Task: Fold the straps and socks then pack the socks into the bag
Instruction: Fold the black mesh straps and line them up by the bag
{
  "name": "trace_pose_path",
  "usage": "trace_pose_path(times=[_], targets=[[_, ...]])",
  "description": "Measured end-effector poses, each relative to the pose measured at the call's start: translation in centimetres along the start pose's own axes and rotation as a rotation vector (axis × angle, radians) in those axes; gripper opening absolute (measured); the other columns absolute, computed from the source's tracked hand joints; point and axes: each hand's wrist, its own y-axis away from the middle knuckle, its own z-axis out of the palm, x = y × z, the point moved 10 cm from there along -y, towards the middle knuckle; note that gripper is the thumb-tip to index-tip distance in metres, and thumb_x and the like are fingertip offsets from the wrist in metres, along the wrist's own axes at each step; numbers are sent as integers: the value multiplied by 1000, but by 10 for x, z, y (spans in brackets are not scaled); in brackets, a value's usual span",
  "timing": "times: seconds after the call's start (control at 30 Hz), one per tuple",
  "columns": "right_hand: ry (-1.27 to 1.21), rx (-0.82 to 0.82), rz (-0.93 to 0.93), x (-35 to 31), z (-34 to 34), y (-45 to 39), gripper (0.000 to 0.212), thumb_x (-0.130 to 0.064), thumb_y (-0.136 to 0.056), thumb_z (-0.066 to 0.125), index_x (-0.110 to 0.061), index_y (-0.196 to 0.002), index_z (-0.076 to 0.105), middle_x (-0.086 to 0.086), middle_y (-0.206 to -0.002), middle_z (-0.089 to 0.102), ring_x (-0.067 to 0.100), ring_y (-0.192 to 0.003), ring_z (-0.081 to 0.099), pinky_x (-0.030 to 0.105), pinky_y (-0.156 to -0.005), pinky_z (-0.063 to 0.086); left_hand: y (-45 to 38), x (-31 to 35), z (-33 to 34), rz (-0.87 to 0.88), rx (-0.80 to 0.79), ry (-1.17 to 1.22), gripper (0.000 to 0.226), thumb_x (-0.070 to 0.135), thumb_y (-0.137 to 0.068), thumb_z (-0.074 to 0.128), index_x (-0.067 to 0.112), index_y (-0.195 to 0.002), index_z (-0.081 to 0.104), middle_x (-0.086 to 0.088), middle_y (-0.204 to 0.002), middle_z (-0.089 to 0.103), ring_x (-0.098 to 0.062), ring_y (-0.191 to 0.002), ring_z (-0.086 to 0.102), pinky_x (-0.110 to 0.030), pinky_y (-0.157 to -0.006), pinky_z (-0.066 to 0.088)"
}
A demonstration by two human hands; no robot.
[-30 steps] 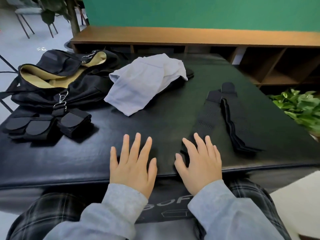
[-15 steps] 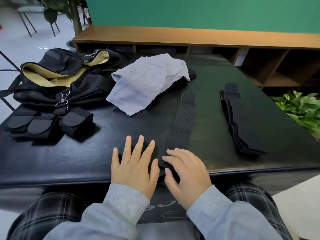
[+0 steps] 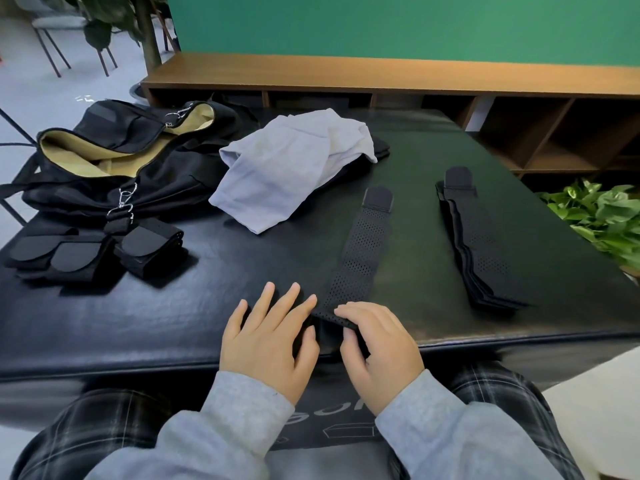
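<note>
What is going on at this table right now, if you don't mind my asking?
A person seated at a black table is folding straps. The right hand pinches the near end of one perforated strap laid out flat, while the left hand rests flat beside it. A stack of unfolded straps waits to the right, folded ones sit to the left, and the open bag and a grey cloth lie farther back.

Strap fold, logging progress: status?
Right hand pinching single strap's near end. Left hand flat on table. Nothing in the way.
</note>
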Motion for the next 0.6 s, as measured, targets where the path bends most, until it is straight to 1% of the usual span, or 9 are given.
trace_pose_path(times=[0.17,0.27,0.43,0.6], targets=[[29,-23,-22,-2,3,-1,27,-16,-79,47,-14,-95,69,-6,-97,67,9,-101,55,13,-92,38,0,0,0,-2,-5,-2,42,38,-82,38,32,-113,66,8,-125,61,-23,-121,53,-40,-102,26],[46,-40,-32,-4,4,-1,29,-15,-77,47,-15,-95,69,-7,-98,66,9,-102,54,14,-92,39,0,-1,1,-6,-7,3,42,38,-82,37,32,-113,65,8,-125,61,-23,-122,53,-41,-102,26],[61,-65,-21,-5,6,-3,31,-15,-76,45,-16,-95,69,-7,-98,66,7,-101,52,9,-92,34,1,-1,1,-4,-1,13,42,37,-83,37,31,-113,66,7,-125,60,-23,-123,52,-42,-101,27],[70,-67,-18,-6,6,-3,31,-16,-75,45,-17,-96,69,-8,-98,66,7,-99,52,12,-88,37,0,-1,1,-8,18,19,42,37,-83,37,31,-113,66,8,-126,60,-23,-123,52,-42,-101,27]])
